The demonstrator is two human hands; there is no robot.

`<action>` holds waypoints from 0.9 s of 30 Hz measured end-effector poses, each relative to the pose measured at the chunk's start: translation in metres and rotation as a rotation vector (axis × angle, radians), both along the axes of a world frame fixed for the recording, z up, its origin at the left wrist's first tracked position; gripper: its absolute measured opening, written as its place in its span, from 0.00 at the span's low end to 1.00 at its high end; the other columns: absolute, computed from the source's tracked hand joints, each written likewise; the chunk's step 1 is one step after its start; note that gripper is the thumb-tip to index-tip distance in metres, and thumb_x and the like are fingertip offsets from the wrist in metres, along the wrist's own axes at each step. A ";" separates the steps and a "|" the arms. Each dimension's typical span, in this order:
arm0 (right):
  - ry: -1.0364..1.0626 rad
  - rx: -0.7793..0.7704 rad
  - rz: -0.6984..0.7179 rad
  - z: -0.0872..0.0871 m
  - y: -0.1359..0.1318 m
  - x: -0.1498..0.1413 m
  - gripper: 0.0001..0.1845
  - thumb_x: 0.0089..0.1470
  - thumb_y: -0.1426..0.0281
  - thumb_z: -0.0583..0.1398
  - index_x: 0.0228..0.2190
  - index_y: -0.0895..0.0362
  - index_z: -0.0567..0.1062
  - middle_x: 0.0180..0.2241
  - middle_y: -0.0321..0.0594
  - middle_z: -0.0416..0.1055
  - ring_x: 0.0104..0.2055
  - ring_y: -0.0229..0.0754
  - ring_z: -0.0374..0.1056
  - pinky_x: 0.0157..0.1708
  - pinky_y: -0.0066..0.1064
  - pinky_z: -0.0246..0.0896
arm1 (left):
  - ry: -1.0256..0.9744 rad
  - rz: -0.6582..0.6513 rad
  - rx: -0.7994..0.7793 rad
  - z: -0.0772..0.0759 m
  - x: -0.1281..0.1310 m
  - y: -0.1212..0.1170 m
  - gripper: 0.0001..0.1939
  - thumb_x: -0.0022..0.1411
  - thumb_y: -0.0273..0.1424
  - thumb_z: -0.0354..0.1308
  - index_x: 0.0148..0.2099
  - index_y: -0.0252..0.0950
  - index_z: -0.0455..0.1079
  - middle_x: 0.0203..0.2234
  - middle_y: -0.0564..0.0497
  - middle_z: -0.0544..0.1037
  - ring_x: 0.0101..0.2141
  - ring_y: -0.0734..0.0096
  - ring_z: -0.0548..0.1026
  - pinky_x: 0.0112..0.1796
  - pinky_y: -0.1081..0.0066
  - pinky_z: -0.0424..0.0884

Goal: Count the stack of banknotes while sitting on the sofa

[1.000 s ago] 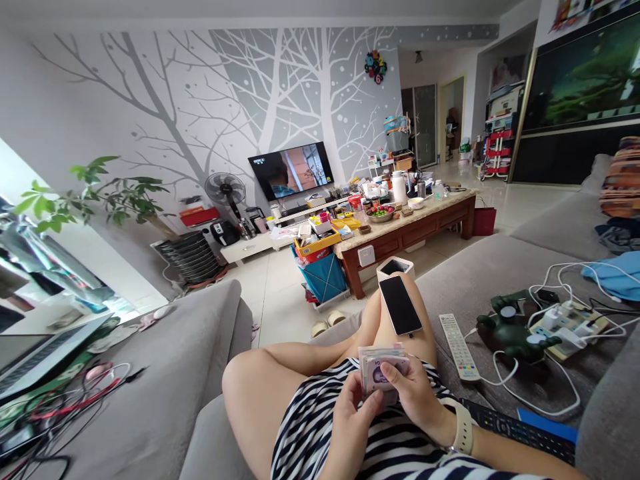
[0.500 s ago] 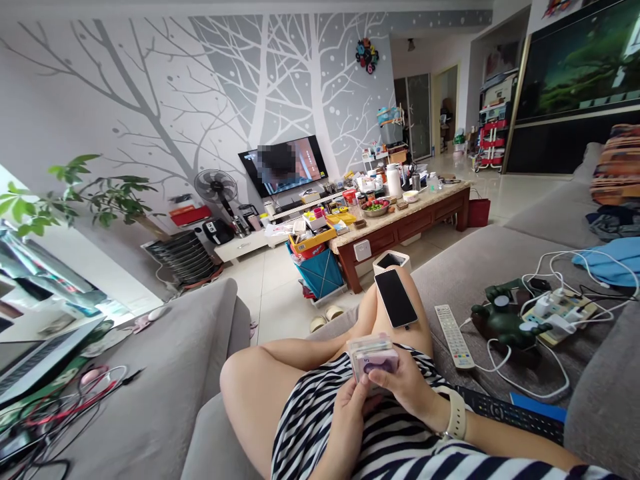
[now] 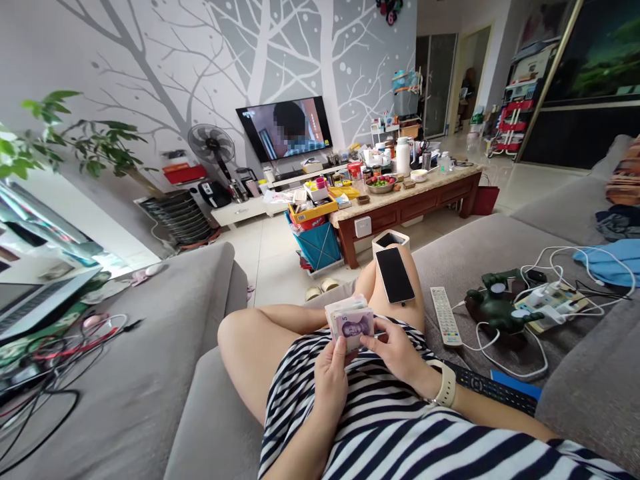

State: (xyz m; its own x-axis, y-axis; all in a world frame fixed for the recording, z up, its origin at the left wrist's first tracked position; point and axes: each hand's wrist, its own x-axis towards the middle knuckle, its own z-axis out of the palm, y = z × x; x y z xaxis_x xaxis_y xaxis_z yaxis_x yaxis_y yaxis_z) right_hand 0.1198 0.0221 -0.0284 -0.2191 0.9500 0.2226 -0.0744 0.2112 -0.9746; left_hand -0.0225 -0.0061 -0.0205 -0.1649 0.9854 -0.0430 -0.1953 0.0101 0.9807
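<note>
A stack of banknotes (image 3: 351,325), with a purple 5 note on top, is held above my lap. My left hand (image 3: 332,377) grips its lower left part, thumb on the front and fingers hidden behind. At the right edge my right hand (image 3: 395,350) pinches the notes between thumb and fingers, a pale watch (image 3: 444,383) on that wrist. Just beyond, a smartphone (image 3: 395,275) lies on my thigh with its dark screen up. The striped dress (image 3: 385,413) covers my lap below both hands.
To the right on the sofa lie a white remote (image 3: 445,316), a dark green figure (image 3: 495,300), a power strip (image 3: 550,307) with white cables and a black keyboard (image 3: 487,387). Tangled cables (image 3: 50,363) and a laptop (image 3: 45,310) are at left. Ahead stands a cluttered coffee table (image 3: 415,213).
The stack has come up and left in view with both hands, and its top note now faces me more fully. The head view has tilted down a little.
</note>
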 end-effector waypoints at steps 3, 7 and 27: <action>0.064 -0.103 0.102 -0.001 -0.002 -0.002 0.17 0.53 0.56 0.60 0.39 0.55 0.72 0.34 0.38 0.71 0.23 0.36 0.66 0.21 0.27 0.62 | 0.022 0.016 0.004 0.002 0.002 -0.001 0.24 0.52 0.48 0.59 0.42 0.32 0.76 0.35 0.44 0.80 0.39 0.57 0.76 0.39 0.64 0.74; 0.111 -0.240 0.147 -0.010 -0.002 -0.005 0.23 0.53 0.51 0.57 0.43 0.54 0.70 0.32 0.38 0.72 0.24 0.39 0.70 0.24 0.31 0.68 | -0.026 -0.048 0.009 0.003 0.005 -0.001 0.23 0.53 0.47 0.58 0.42 0.33 0.75 0.34 0.45 0.80 0.34 0.62 0.76 0.35 0.67 0.73; -0.079 -0.018 0.090 -0.023 0.029 -0.018 0.22 0.55 0.53 0.55 0.34 0.59 0.77 0.29 0.41 0.73 0.34 0.46 0.68 0.36 0.36 0.63 | -0.045 -0.109 0.015 -0.008 -0.006 0.019 0.18 0.51 0.41 0.61 0.39 0.32 0.73 0.34 0.47 0.79 0.36 0.59 0.76 0.40 0.61 0.73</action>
